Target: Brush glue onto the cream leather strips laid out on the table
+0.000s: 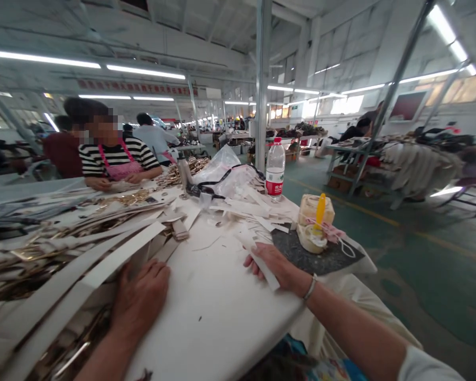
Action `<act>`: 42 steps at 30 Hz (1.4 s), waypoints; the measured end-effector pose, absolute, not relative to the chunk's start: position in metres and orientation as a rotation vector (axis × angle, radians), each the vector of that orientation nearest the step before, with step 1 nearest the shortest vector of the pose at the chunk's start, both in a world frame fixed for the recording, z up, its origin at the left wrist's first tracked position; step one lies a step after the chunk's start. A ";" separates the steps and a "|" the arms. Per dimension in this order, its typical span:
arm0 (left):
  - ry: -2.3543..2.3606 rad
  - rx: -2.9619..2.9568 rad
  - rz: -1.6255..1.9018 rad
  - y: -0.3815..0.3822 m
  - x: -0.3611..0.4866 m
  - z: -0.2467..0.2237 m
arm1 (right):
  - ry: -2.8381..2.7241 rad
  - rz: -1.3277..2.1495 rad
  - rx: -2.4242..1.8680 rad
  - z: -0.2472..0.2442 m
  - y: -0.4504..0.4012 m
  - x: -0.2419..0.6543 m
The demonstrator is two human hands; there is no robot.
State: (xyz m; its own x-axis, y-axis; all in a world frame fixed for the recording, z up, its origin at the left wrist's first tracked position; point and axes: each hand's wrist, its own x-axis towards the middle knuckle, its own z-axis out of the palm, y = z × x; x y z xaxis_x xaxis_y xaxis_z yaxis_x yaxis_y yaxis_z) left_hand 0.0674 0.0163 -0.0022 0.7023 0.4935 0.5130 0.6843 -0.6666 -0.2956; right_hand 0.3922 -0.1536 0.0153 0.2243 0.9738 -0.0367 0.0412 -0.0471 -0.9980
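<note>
The left hand (140,296) lies flat, palm down, on long white strips (115,259) at the near edge of the white surface (214,312). The right hand (275,267) closes its fingers around a short white strip (262,264) lying on the surface, beside a dark mat (313,259) carrying a glue pot (315,222).

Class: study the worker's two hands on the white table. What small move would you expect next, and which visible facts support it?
Probably the right hand lifts its white strip toward the left hand: the strip is pinched under its fingers, while the left hand lies flat on the long strips.
</note>
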 end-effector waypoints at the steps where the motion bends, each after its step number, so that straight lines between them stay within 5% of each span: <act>1: -0.900 -2.422 -0.535 0.011 0.069 0.000 | -1.078 1.055 -1.370 0.016 -0.156 0.393; 7: -0.820 -2.579 -0.478 -0.030 0.093 0.027 | -1.228 1.082 -1.367 0.014 -0.162 0.397; 14: -1.482 -3.487 -0.969 -0.115 0.164 0.072 | -1.573 1.133 -1.310 0.040 -0.209 0.384; 22: -2.014 -3.537 -1.253 -0.159 0.160 0.042 | -1.720 1.062 -1.427 0.034 -0.267 0.419; 30: -2.197 -3.386 -0.943 -0.166 0.162 0.027 | -1.874 0.310 -1.446 0.017 -0.236 0.441; 36: -1.687 -2.914 -0.315 -0.148 0.146 0.041 | -2.125 0.123 -1.344 0.003 -0.230 0.451; 42: -1.532 -2.872 -0.390 -0.053 0.189 0.040 | -2.224 0.195 -1.326 0.021 -0.239 0.443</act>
State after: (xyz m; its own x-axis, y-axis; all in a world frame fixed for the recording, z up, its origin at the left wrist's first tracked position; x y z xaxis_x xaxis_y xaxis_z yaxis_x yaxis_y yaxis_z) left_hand 0.1891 -0.0531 0.0404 0.5371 0.8312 0.1437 0.7987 -0.5559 0.2302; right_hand 0.4428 -0.2394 0.0213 -0.3714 0.8503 0.3730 0.7724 0.5059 -0.3841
